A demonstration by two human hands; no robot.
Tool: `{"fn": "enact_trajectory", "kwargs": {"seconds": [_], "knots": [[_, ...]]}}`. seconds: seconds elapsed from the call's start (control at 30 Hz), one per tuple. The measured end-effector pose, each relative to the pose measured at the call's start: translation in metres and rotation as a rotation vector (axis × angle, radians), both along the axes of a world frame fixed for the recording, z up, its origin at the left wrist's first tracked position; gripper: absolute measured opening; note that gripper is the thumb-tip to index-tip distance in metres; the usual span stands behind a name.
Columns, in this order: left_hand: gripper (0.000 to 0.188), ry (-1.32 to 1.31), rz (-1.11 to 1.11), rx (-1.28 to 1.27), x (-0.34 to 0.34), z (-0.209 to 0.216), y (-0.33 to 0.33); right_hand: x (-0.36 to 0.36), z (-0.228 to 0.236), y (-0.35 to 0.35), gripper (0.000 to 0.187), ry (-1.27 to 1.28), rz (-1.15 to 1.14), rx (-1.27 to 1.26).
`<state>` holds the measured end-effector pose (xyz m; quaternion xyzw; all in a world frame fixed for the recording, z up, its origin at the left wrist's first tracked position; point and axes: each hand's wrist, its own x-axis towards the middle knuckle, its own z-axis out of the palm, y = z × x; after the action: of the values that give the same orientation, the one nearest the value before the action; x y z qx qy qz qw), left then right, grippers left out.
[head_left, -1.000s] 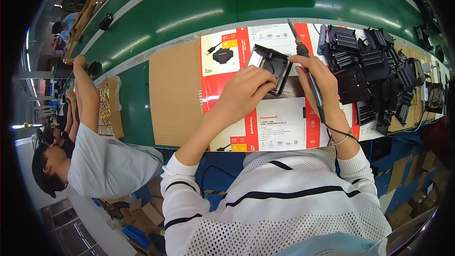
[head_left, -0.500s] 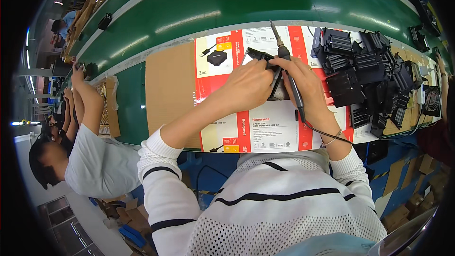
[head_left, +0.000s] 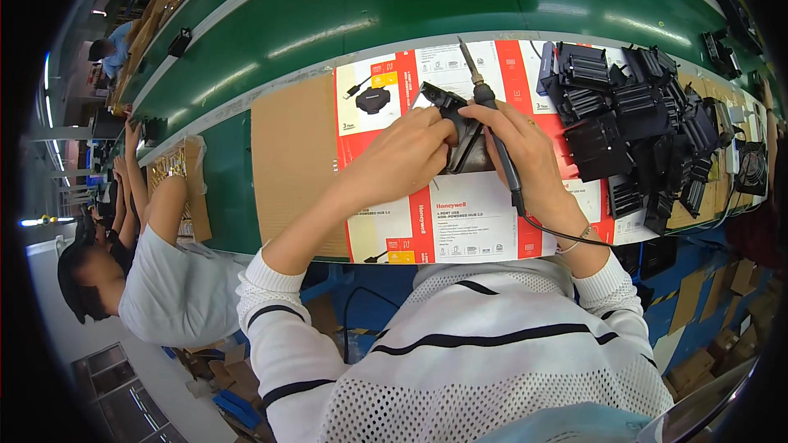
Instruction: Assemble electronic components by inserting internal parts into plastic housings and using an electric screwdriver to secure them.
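A soldering iron lies across my right hand, which is closed around its dark handle. The metal tip points away from me and its cord runs back over my wrist. In front of me, between both hands, rests a black plastic housing. My right thumb and forefinger reach its right side. My left hand is closed against the housing's left side with the fingers curled. Whatever its fingertips pinch is hidden. A dark flat surface shows below the housing, between the hands.
Printed cardboard covers the green bench, with plain brown cardboard on the left. Black plastic housings are heaped at the right. Beyond them lie coiled cables. A co-worker sits at left beside a box of metal parts.
My left hand has drawn back toward me and to the left, uncovering more of the black housing. My right hand keeps its hold on the soldering iron, shifted slightly left.
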<state>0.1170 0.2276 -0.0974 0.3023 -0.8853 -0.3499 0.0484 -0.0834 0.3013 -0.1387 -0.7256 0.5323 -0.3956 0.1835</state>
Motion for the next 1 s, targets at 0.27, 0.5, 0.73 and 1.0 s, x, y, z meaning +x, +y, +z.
{"fn": "enact_trajectory", "kwargs": {"seconds": [0.27,0.5,0.73,1.0], "knots": [[0.011,-0.213,0.017,-0.339,-0.010,-0.015,0.011,0.003,-0.001,0.001,0.054,0.021,-0.004,0.009],[0.007,-0.104,0.003,-0.156,0.001,-0.005,0.002,0.003,-0.002,0.001,0.054,0.015,-0.009,-0.006],[0.003,0.061,-0.111,-0.006,0.014,-0.002,-0.004,0.003,-0.004,0.001,0.051,-0.015,-0.005,0.000],[0.006,0.185,0.025,0.251,0.021,-0.006,-0.003,0.008,-0.002,0.000,0.036,0.010,-0.037,-0.146]]}}
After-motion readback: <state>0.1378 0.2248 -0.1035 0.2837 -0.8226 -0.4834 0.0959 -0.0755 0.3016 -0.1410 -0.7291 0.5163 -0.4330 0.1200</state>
